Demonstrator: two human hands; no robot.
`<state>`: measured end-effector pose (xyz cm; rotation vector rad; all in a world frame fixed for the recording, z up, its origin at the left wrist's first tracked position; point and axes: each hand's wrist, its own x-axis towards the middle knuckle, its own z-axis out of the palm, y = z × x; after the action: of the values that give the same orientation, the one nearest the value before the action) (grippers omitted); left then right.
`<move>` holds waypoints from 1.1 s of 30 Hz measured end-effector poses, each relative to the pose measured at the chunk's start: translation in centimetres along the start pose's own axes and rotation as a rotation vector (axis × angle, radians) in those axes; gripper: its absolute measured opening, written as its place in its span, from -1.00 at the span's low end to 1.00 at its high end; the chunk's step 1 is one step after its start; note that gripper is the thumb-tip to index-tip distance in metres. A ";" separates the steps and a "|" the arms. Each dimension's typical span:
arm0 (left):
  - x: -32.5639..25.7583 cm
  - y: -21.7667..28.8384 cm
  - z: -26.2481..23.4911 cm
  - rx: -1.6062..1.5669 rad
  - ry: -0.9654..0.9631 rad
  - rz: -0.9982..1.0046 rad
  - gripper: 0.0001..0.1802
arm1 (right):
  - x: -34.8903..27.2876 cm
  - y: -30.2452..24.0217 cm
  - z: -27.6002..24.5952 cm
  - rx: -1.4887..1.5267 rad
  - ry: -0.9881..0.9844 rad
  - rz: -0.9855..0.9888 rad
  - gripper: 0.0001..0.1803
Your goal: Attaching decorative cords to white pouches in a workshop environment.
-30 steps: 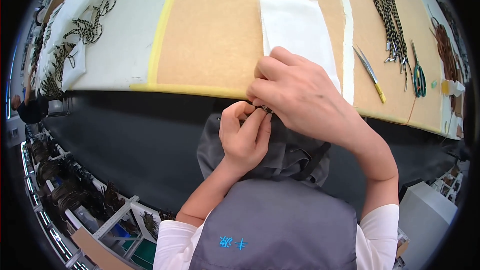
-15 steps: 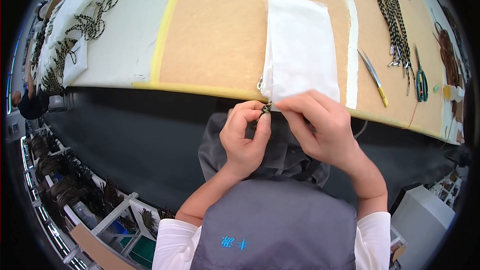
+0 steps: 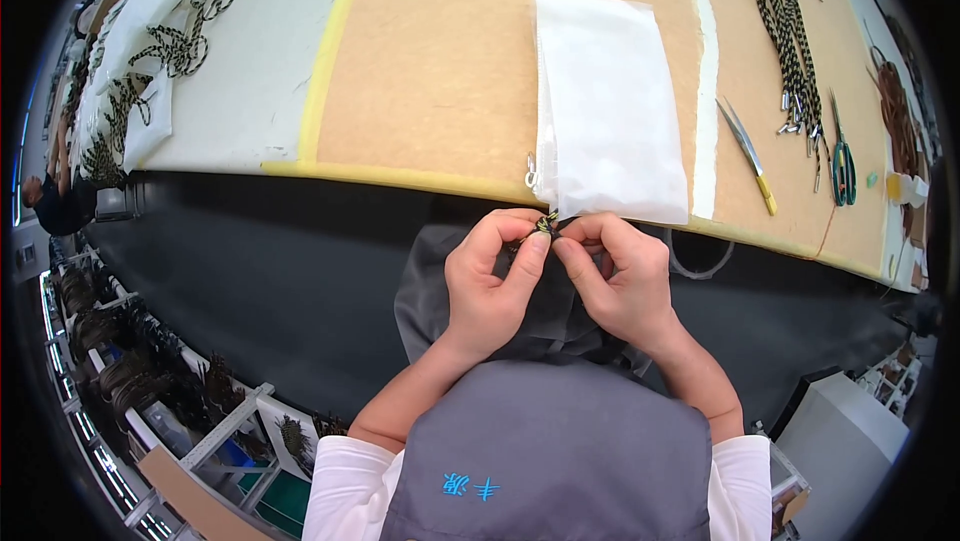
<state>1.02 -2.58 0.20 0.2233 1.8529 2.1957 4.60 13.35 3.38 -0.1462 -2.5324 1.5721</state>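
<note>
My left hand (image 3: 492, 279) and my right hand (image 3: 615, 276) meet just below the table's front edge, over dark grey cloth (image 3: 545, 316) in my lap. Both pinch a small black-and-yellow cord end (image 3: 543, 228) between thumbs and fingertips. Right above them a white fabric pouch (image 3: 608, 106) lies flat on the tan work surface (image 3: 440, 61), its near end reaching the table edge, with a small metal zipper pull (image 3: 530, 173) at its left side.
Black-and-yellow cords (image 3: 785, 31) with metal tips lie at the back right, beside tweezers with a yellow handle (image 3: 748, 153) and green-handled scissors (image 3: 842, 156). More cords (image 3: 165, 41) on white pieces sit at the far left. Shelves with goods (image 3: 130, 371) stand below left.
My right hand has slid back off the white pouch toward me, uncovering it. Both hands now pinch the cord end below the table edge.
</note>
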 end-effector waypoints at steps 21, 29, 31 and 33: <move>1.0 0.9 -2.5 -0.422 -0.211 -0.429 -0.77 | 2.3 -3.6 -2.2 -0.242 -0.242 -0.089 -0.83; 1.6 0.2 -3.0 -0.451 -0.312 -0.522 -0.83 | 1.9 -3.7 -2.1 -0.231 -0.243 -0.067 -0.84; 1.4 0.7 -2.7 -0.313 -0.285 -0.496 -0.86 | 2.0 -3.7 -2.2 -0.224 -0.249 -0.056 -0.84; 1.4 1.1 -2.5 -0.176 -0.257 -0.469 -0.89 | 2.0 -3.6 -2.1 -0.250 -0.251 -0.081 -0.86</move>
<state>-1.17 -4.67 0.83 0.0281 1.3955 1.8873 3.05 13.95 7.70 0.1322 -2.8803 1.3126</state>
